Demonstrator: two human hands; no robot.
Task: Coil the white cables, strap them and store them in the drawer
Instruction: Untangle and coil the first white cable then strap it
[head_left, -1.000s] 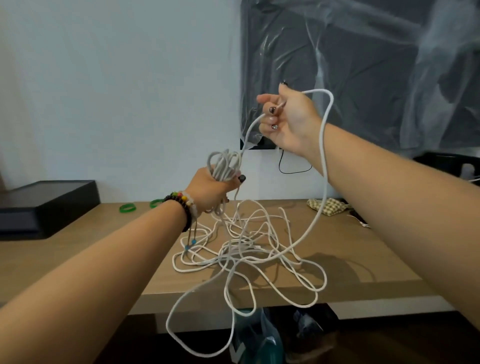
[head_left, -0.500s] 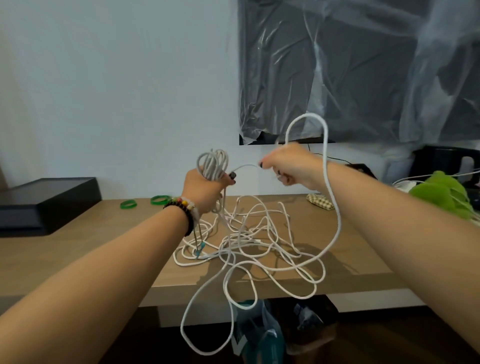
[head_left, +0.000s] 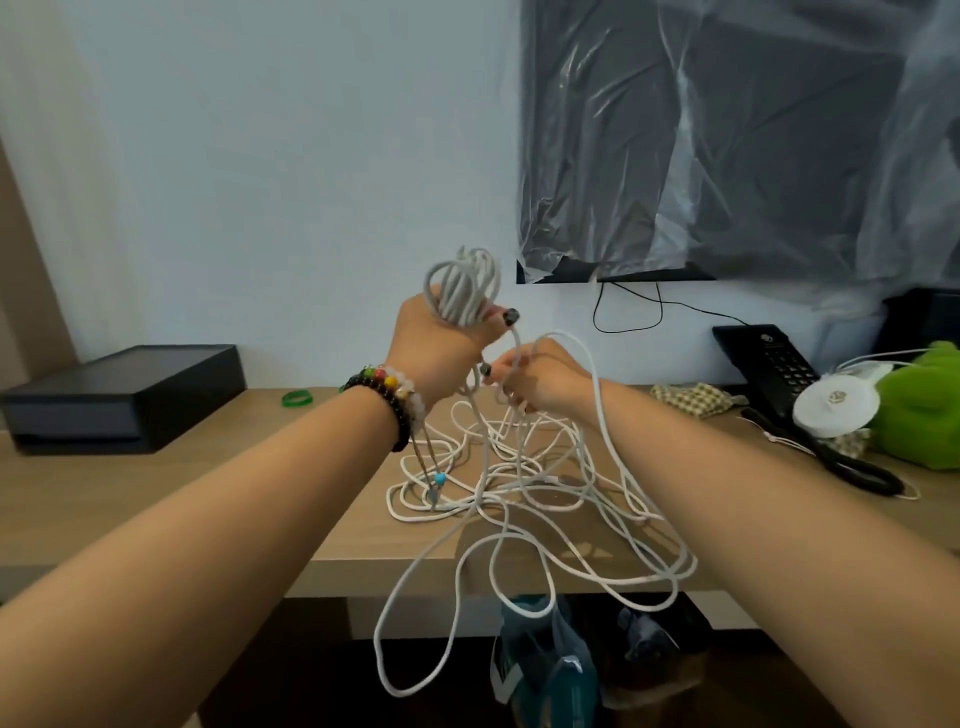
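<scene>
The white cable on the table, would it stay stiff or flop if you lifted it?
Probably floppy: the long white cable sprawls in loose curving loops, and one loop sags below the wooden table's edge. Likely tangly too, as strands cross many times. It seems light; the left hand holds several coils aloft.

i count two hands of mine: my left hand (head_left: 441, 345) and my right hand (head_left: 540, 382). one coiled bundle of white cable (head_left: 464, 291) stands above the tabletop, and one loose tangle of white cable (head_left: 519, 478) spills over its front edge; how many separate cables, i can't tell. one green rubber band (head_left: 297, 398) near the back edge. one flat black box (head_left: 124, 395) at the left edge. one black desk telephone (head_left: 769, 364) toward the right edge.
</scene>
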